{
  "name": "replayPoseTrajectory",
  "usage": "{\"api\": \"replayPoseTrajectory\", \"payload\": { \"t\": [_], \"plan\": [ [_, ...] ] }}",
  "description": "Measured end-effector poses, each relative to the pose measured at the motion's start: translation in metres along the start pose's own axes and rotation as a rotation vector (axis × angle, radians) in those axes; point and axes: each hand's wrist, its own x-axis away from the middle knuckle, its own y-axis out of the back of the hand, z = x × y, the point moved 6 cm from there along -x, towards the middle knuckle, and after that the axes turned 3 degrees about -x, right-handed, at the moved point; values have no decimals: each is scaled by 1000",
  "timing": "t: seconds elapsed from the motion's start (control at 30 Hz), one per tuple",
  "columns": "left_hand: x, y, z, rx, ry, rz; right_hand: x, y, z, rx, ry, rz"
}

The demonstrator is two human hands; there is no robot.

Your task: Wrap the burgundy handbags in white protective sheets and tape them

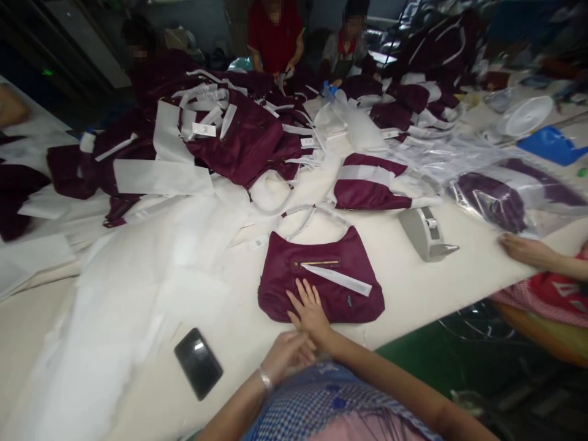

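A dark purple handbag (275, 269) lies flat on the table before me, its wrapped strap looping away from me. A white paper strip (340, 280) hangs from its gold zip and lies across the front. My right hand (310, 309) rests on the lower left of the handbag, fingers spread and holding nothing. Close against my right wrist is my left hand (288, 354), wearing a bracelet, with its fingers curled in. Whatever it may hold is hidden. To the left lies a black phone (198, 363).
White tissue sheets (151, 294) cover the table's left. Behind the handbag are heaped purple bags (243, 138), another bag with a white band (367, 193) and a grey tape dispenser (422, 234). At right, a co-worker's hand (528, 250) is near a plastic-wrapped bag (491, 199). People stand at the back.
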Motion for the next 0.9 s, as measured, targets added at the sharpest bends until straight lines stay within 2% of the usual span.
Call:
{"api": "replayPoseTrajectory", "payload": {
  "t": [0.1, 0.13, 0.17, 0.23, 0.3, 0.33, 0.4, 0.43, 0.5, 0.53, 0.6, 0.73, 0.9],
  "plan": [
    [-12, 26, -66, -381, -428, -333, 3, 6, 2, 11, 85, -13],
    [-20, 29, -81, -531, -575, -425, 5, 12, 3, 1, 126, -18],
    [-31, 29, -88, -691, -687, -482, 9, 21, 2, -13, 172, -25],
    [-58, 26, -84, -998, -799, -524, 20, 46, -7, -21, 250, -60],
    [-80, 24, -67, -1213, -817, -534, 31, 80, -30, 26, 197, -185],
    [-87, 24, -59, -1280, -817, -545, 36, 97, -48, 66, 97, -277],
    [-91, 23, -48, -1351, -814, -569, 46, 126, -90, 111, -201, -443],
    [-91, 23, -46, -1366, -812, -575, 50, 133, -110, 95, -357, -480],
    [-88, 22, -47, -1376, -804, -584, 52, 132, -142, -6, -581, -421],
    [-86, 22, -48, -1376, -797, -591, 49, 127, -152, -63, -638, -363],
    [-82, 22, -49, -1374, -777, -609, 39, 118, -162, -132, -657, -298],
    [-76, 25, -45, -1354, -690, -718, 10, 115, -169, -148, -523, -331],
    [-69, 21, -44, -1372, -672, -871, -14, 104, -192, -172, -446, -188]
  ]
}}
